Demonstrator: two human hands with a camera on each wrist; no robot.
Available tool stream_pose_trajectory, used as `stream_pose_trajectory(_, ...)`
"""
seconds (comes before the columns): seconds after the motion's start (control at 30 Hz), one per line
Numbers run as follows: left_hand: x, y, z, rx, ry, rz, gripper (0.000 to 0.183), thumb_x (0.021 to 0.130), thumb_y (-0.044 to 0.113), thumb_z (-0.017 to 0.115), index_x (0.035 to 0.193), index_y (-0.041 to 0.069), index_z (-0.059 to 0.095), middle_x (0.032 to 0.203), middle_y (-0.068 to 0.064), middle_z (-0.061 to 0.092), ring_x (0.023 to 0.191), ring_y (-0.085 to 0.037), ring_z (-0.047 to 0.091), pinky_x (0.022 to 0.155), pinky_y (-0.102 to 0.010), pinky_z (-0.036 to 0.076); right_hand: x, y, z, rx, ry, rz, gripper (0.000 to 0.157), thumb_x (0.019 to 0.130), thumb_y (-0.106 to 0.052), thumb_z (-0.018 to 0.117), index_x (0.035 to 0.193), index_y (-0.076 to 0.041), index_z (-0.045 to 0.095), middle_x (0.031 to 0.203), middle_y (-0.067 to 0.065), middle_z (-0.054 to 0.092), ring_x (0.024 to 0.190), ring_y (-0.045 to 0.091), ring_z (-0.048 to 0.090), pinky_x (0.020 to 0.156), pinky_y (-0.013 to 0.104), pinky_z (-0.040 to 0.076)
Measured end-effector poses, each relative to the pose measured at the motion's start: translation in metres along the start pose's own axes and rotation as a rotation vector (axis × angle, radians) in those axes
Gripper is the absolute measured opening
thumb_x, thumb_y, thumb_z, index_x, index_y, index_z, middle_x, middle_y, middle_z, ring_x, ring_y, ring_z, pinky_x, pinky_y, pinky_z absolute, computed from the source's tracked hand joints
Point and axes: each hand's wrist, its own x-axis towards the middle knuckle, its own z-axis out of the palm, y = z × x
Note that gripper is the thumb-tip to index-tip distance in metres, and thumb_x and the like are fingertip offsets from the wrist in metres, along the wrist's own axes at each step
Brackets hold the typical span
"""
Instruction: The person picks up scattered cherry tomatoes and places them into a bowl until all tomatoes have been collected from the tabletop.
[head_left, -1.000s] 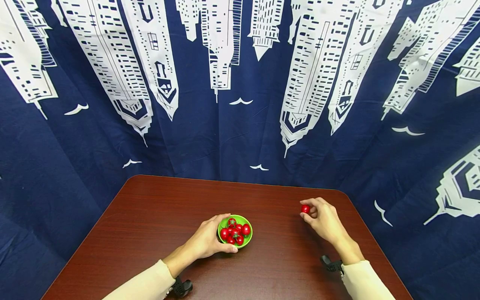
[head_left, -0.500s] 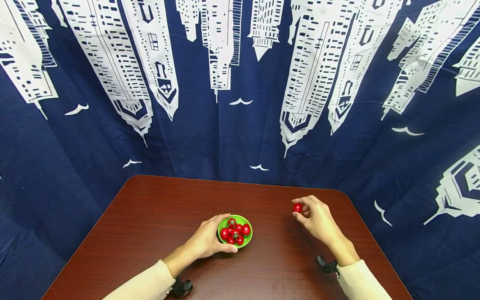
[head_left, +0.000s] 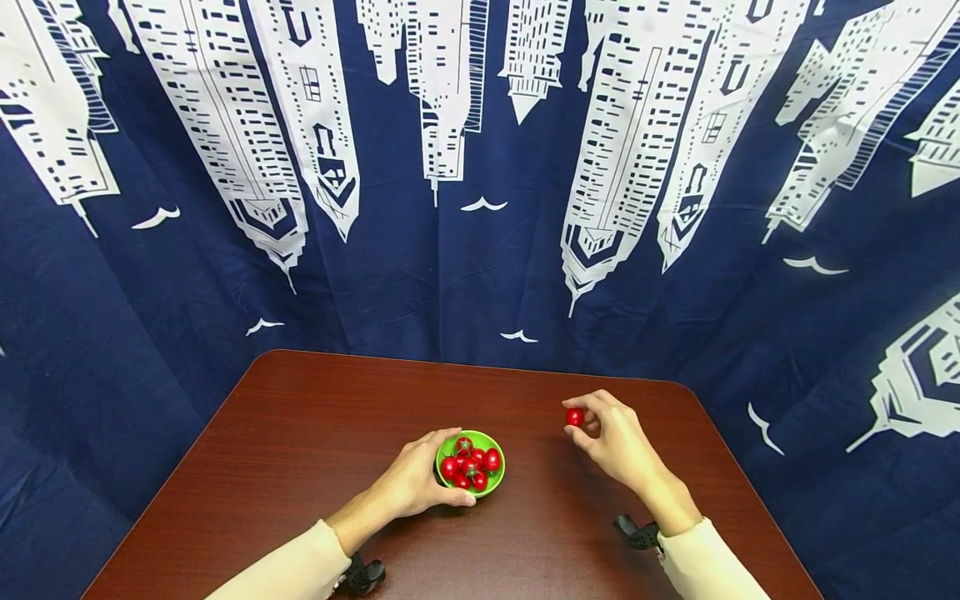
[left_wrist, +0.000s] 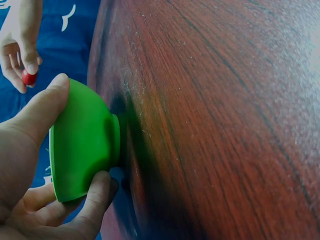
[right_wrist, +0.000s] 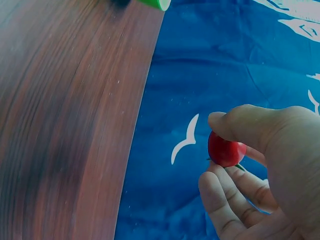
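Observation:
A small green bowl (head_left: 486, 440) with several red cherry tomatoes (head_left: 469, 467) in it is near the middle of the table. My left hand (head_left: 405, 479) grips the bowl from its left side. In the left wrist view the thumb lies at the rim of the green bowl (left_wrist: 82, 140) and the fingers curl against its outer wall. To the right, my right hand (head_left: 618, 437) pinches a single cherry tomato (head_left: 574, 417) above the table. Seen from the right wrist, the thumb and fingertips hold this tomato (right_wrist: 226, 151), and a bit of green stem shows beneath it.
The dark reddish-brown wooden table (head_left: 337, 408) has rounded far corners. Behind it hangs a navy cloth (head_left: 390, 283) printed with white buildings and birds. Black wrist straps with cameras (head_left: 637, 532) sit at the cuffs of the cream sleeves.
My right hand has moved left toward the bowl, carrying the cherry tomato. The left hand and the bowl have stayed in place.

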Motion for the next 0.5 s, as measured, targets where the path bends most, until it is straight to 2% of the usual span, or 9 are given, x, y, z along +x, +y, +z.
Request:
stream_pose_trajectory(0.27, -0.001, 0.000, 0.000, -0.009, -0.005, -0.007, 0.110, 0.074, 0.038, 0.113, 0.163, 0.002, 0.060, 0.156, -0.020, 0.072, 0.144, -0.046, 0.069, 0.122, -0.066, 0.058, 0.005, -0.015, 0.012, 0.025, -0.025, -0.024, 0.036, 0.091, 0.001, 0.096, 0.126, -0.003, 0.084, 0.110, 0.006, 0.078, 0.085, 0.012, 0.073, 0.079, 0.030, 0.069)
stream_pose_trajectory(0.5, 0.000, -0.001, 0.000, -0.009, -0.009, -0.005, 0.110, 0.075, 0.039, 0.112, 0.164, 0.001, 0.059, 0.159, -0.021, 0.071, 0.146, -0.047, 0.068, 0.123, -0.066, 0.057, 0.008, -0.029, 0.023, 0.046, -0.050, -0.045, 0.036, 0.092, 0.000, 0.096, 0.125, -0.008, 0.085, 0.114, 0.004, 0.079, 0.085, 0.011, 0.074, 0.081, 0.029, 0.069)
